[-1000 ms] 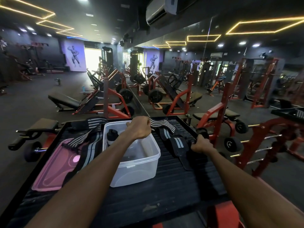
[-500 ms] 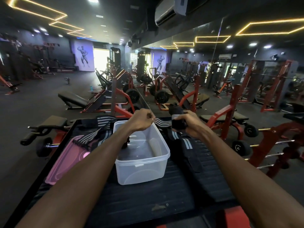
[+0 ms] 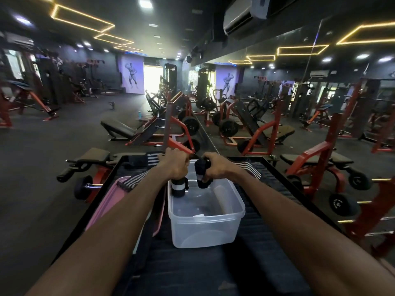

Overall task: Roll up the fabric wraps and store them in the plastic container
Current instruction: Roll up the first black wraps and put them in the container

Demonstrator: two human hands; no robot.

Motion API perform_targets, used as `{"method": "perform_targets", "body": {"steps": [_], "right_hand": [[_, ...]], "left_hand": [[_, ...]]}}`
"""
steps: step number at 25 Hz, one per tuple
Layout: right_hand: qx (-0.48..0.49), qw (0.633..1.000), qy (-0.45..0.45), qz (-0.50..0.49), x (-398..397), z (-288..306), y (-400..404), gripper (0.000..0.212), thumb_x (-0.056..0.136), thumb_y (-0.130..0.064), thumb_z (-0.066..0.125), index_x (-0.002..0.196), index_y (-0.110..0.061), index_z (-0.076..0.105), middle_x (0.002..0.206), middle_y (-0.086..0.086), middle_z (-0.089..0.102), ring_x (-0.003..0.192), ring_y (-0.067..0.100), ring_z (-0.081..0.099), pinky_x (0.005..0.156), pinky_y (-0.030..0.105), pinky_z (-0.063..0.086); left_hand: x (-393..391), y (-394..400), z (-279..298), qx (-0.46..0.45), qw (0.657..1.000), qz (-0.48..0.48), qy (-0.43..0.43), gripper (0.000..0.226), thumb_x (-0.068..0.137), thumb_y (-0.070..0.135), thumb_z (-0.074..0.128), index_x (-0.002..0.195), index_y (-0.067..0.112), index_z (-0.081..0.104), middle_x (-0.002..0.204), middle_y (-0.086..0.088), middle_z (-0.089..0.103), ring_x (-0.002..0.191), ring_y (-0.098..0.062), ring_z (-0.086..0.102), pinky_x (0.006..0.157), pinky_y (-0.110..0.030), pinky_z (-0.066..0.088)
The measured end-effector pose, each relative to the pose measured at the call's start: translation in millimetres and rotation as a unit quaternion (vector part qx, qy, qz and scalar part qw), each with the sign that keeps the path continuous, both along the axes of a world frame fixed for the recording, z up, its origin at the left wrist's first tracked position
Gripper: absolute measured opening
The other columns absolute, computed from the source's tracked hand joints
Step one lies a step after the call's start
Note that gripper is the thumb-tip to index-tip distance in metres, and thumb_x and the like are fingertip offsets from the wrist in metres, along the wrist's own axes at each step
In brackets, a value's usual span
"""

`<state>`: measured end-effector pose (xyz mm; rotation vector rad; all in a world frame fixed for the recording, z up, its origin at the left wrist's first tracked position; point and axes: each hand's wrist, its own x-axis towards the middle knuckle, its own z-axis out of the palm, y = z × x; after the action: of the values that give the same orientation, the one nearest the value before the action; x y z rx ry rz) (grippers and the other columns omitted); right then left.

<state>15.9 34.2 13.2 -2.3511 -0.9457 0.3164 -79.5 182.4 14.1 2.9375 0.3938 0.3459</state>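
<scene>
Red-framed weight benches point(image 3: 316, 154) and plate-loaded machines crowd a dim gym floor beyond a dark ribbed tabletop point(image 3: 213, 272), under yellow strip lights. A pink lid point(image 3: 102, 210) lies flat at the tabletop's left, partly covered by a loose striped wrap point(image 3: 134, 180); more black-and-white striped wraps point(image 3: 252, 167) lie unrolled along the far edge. At centre sits a clear, rounded-rectangular plastic container point(image 3: 205, 229), its long axis running away from the camera. Both forearms reach over it. The left hand point(image 3: 174, 165) has its fingers curled around a rolled black wrap point(image 3: 178, 186) with white bands, a soft cylinder standing nearly upright, its lower end dipping inside the container's far left corner. The right hand point(image 3: 215, 167) clamps a second dark rolled wrap point(image 3: 203, 174), also roughly vertical, above the container's far end.
</scene>
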Motion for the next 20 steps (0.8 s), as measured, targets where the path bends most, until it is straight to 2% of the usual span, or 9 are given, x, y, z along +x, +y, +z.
{"method": "perform_targets", "body": {"steps": [3,6,9,12,15,17,20], "right_hand": [[-0.068,0.997,-0.045,0.005,3.0,-10.6,18.8,0.059,0.063,-0.007,0.085,0.113,-0.015,0.055,0.111,0.007,0.063,0.102,0.025,0.062,0.082,0.036,0.055],[-0.126,0.988,-0.09,-0.001,6.1,-17.3,30.2,0.056,0.065,-0.014,0.084,0.114,-0.014,0.058,0.11,0.008,0.065,0.101,0.025,0.063,0.086,0.039,0.057],[-0.157,0.982,-0.101,0.0,7.4,-19.5,34.1,0.052,0.066,-0.014,0.083,0.112,-0.011,0.06,0.106,0.009,0.066,0.089,0.022,0.061,0.068,0.03,0.05],[-0.165,0.98,-0.114,0.003,8.9,-23.5,37.2,0.048,0.067,-0.012,0.082,0.11,-0.011,0.062,0.109,0.01,0.066,0.085,0.021,0.059,0.057,0.025,0.044],[-0.168,0.977,-0.131,0.009,11.5,-30.7,42.7,0.051,0.067,-0.013,0.082,0.114,-0.011,0.06,0.117,0.012,0.065,0.098,0.026,0.062,0.068,0.029,0.045],[-0.164,0.975,-0.148,0.015,13.6,-35.6,46.8,0.054,0.071,-0.015,0.081,0.119,-0.01,0.057,0.123,0.014,0.061,0.109,0.03,0.06,0.075,0.031,0.044],[-0.149,0.976,-0.156,0.016,15.1,-38.6,50.5,0.059,0.072,-0.017,0.081,0.123,-0.009,0.054,0.128,0.015,0.059,0.114,0.031,0.058,0.08,0.031,0.044]], "left_hand": [[-0.6,3.7,-5.7,0.007,0.999,0.017,0.037,0.021,0.092,0.017,0.055,0.109,0.016,0.065,0.126,-0.011,0.051,0.126,-0.037,0.039,0.104,-0.06,0.033],[3.2,12.0,-13.3,-0.007,0.999,0.028,0.031,0.019,0.09,0.02,0.057,0.104,0.015,0.069,0.123,-0.011,0.056,0.124,-0.038,0.043,0.103,-0.06,0.038],[4.9,17.9,-18.4,-0.006,0.999,0.032,0.03,0.016,0.087,0.026,0.062,0.097,0.017,0.071,0.115,-0.007,0.063,0.113,-0.031,0.052,0.097,-0.054,0.046],[5.6,21.6,-21.9,0.015,0.999,0.025,0.029,0.015,0.087,0.03,0.061,0.09,0.018,0.07,0.107,-0.006,0.066,0.107,-0.029,0.054,0.095,-0.051,0.048],[4.1,20.1,-23.6,0.017,0.999,0.025,0.033,0.013,0.09,0.029,0.059,0.09,0.02,0.067,0.106,-0.005,0.064,0.109,-0.028,0.051,0.093,-0.052,0.047],[3.2,19.3,-25.2,0.02,0.999,0.025,0.036,0.015,0.09,0.028,0.057,0.096,0.019,0.067,0.111,-0.005,0.063,0.115,-0.03,0.048,0.094,-0.054,0.046],[0.2,16.3,-27.0,0.019,0.999,0.029,0.038,0.018,0.091,0.023,0.057,0.104,0.019,0.068,0.118,-0.004,0.06,0.121,-0.031,0.039,0.098,-0.053,0.042]]}}
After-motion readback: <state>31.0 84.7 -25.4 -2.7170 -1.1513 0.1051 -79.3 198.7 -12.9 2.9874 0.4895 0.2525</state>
